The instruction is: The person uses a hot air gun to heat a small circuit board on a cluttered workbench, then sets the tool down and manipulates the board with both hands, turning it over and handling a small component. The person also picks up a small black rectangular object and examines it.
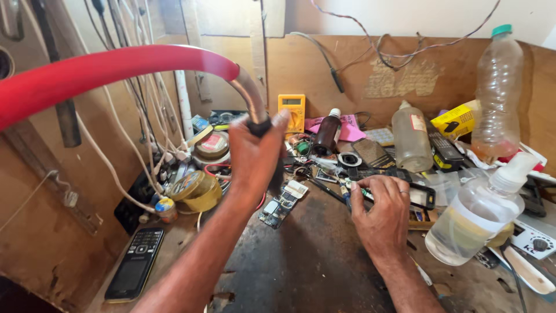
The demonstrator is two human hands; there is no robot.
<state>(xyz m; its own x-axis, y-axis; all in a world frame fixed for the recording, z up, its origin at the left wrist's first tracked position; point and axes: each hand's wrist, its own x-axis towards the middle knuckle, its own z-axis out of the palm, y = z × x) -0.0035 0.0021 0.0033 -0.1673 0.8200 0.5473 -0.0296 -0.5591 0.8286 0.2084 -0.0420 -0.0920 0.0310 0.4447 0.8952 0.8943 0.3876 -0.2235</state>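
Left hand [253,155] gripping hose nozzle [253,104], right hand [379,211] on tweezers [354,194]

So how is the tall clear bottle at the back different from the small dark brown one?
The tall clear plastic bottle has a green cap and looks nearly empty; the small dark brown bottle has a white cap and hides its contents. The clear one stands far right, the brown one beside the yellow meter. Both stand upright.

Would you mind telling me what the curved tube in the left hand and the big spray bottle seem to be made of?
The tube looks like bare grey metal with a dull sheen, under a matt red sleeve, probably rubber or plastic. The left hand grips its dark end. The spray bottle looks like clear plastic: liquid shows through.
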